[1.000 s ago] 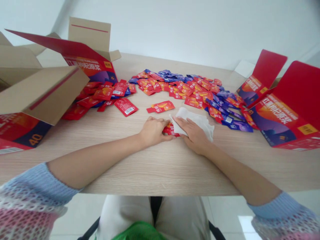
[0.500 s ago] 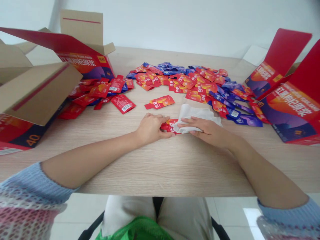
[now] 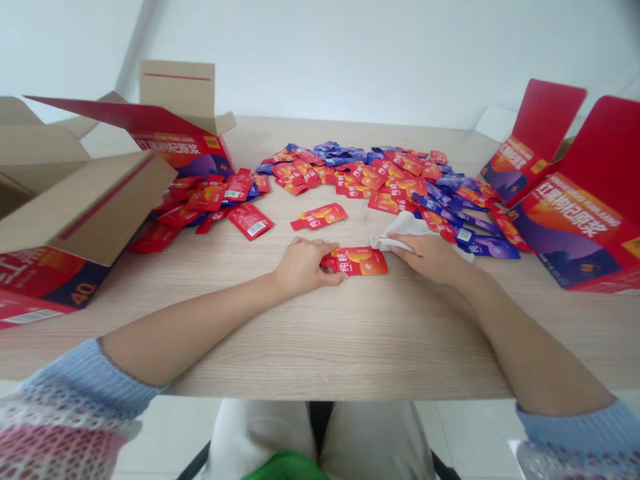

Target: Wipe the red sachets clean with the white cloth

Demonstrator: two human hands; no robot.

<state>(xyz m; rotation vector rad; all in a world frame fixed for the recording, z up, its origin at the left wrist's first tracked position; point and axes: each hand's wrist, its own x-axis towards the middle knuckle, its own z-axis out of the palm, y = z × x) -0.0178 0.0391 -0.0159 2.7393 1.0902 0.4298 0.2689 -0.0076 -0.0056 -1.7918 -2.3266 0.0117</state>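
Note:
My left hand point(image 3: 307, 265) pinches the left end of a red pouch point(image 3: 363, 261) that lies flat on the table. In my right hand point(image 3: 434, 257) is a white cloth point(image 3: 407, 227), its left edge touching the pouch's upper right part. Most of the pouch's printed front shows. Just behind it lies another red pouch point(image 3: 320, 217), with nothing touching it. To the left, a red pouch with a barcode point(image 3: 251, 221) rests at the edge of a red pile point(image 3: 200, 198).
A wide heap of red and blue pouches point(image 3: 395, 177) spreads across the back and right. Open cartons stand at the left point(image 3: 55, 273), back left point(image 3: 185, 143), right point(image 3: 575, 227) and back right point(image 3: 515, 160). The table's front edge point(image 3: 320, 399) runs before my lap.
My right hand and the cloth have moved right, uncovering most of the pouch. My left hand still holds its left end. The view has tilted slightly upward.

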